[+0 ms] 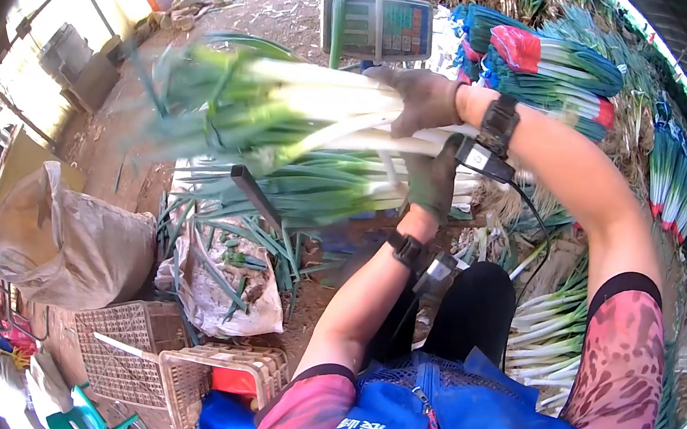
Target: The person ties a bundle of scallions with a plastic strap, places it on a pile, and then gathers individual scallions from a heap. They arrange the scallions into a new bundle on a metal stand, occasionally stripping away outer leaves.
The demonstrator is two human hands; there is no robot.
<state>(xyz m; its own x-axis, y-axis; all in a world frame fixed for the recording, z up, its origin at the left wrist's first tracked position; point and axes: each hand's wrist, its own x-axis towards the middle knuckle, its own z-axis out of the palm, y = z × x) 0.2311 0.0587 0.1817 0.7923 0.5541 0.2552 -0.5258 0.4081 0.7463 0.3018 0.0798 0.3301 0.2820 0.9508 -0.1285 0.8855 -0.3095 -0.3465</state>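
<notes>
A large bunch of long green onions (pixel 315 95) is held up in front of me, white stems to the right and green leaves to the left, blurred by motion. My right hand (pixel 426 103), in a dark glove, is closed around the white ends. Just below it, my left hand (pixel 434 178), also gloved, is closed on the lower stalks by the stem ends; its fingers are partly hidden. More loose green onions (pixel 322 182) lie under the held bunch. Behind the bunch stands a scale with a display panel (pixel 387 31).
Wrapped onion bundles (pixel 552 56) are stacked at the back right, with others (pixel 679 174) farther right. Loose onions (pixel 547 334) lie beside my knee. On the left are a large sack (pixel 74 241), a plastic bag with leaf scraps (pixel 227 290) and a wicker-look crate (pixel 129 351). A dark bar (pixel 256 195) juts up.
</notes>
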